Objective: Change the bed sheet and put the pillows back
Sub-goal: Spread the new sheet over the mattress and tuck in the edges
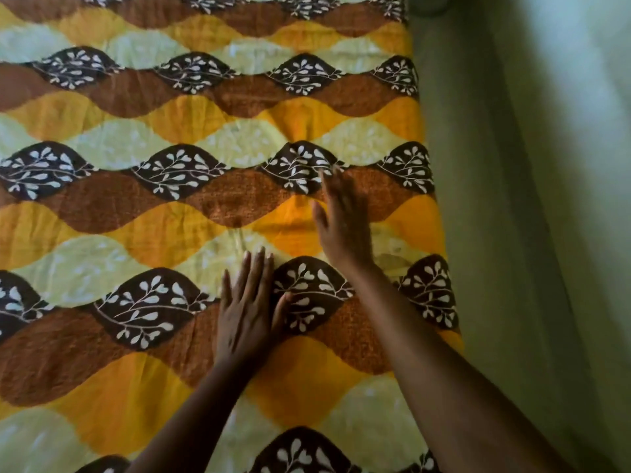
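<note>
Both hands, left (244,307) and right (341,220), rest flat on the bed sheet (136,213).

the bed sheet (136,206) is spread flat across the bed, filling the left and centre of the view. both hands are laid on it: the left hand (244,312) nearer, the right hand (343,223) farther and rightward. a curtain (532,199) hangs along the sheet's right edge.
</note>
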